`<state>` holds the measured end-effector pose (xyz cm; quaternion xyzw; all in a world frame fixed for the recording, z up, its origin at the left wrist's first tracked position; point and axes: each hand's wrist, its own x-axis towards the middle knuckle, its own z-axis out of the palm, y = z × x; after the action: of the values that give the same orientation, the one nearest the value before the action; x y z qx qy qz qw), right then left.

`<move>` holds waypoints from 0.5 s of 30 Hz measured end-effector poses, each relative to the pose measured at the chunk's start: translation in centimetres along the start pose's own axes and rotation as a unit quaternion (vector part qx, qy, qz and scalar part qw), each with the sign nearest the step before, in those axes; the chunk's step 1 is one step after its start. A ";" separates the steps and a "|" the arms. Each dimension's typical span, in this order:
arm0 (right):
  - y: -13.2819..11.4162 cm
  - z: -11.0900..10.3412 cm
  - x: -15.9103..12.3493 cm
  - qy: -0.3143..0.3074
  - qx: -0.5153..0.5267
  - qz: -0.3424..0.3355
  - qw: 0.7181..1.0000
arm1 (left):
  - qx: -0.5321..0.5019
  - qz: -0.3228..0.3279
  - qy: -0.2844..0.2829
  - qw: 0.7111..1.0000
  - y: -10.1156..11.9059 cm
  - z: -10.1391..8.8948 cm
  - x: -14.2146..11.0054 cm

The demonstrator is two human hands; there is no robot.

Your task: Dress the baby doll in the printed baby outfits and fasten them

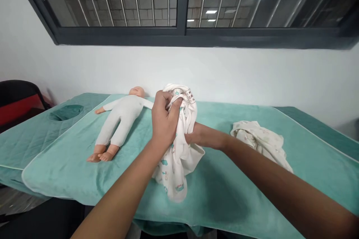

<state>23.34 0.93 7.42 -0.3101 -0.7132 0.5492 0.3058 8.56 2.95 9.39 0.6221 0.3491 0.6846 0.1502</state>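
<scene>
A white baby garment (175, 179) with small teal and red prints hangs bunched in front of me, above the green-covered bed. My left hand (166, 116) is closed round its upper part, near a printed label at the neck. My right hand (198, 134) reaches into or behind the folds from the right; its fingers are mostly hidden by the cloth, so their grip does not show. A baby doll (123, 117) in a white bodysuit lies on its back to the left, its head toward the wall.
A crumpled cream cloth (260, 142) lies to the right on the green bed cover (224, 198). The bed has a face hole (67, 112) at its left end. Beyond stand a white wall and a barred window (182, 37). A red and black chair (21, 104) is at far left.
</scene>
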 end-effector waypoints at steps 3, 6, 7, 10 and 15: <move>2.0 1.5 -0.6 0.056 0.118 0.056 0.990 | -0.030 -0.111 -0.105 0.988 -0.6 0.2 -0.2; 3.5 2.2 -1.0 0.097 0.161 0.082 0.979 | -0.064 -0.188 -0.259 0.945 -1.9 -1.2 -1.4; 3.8 2.3 -1.0 0.121 0.170 0.083 0.975 | -0.073 -0.202 -0.288 0.933 -2.4 -1.8 -2.1; 4.6 2.9 -0.6 0.209 0.211 0.074 0.952 | -0.094 -0.248 -0.329 0.906 -3.6 -3.7 -5.6; 6.2 6.7 1.1 0.139 0.266 0.110 0.947 | -0.051 -0.316 -0.208 0.924 -5.9 -6.2 -12.9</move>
<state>18.10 -0.89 0.04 -0.3674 -0.4527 0.7008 0.4110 3.57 -2.92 -4.05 0.5991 0.4530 0.4737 0.4599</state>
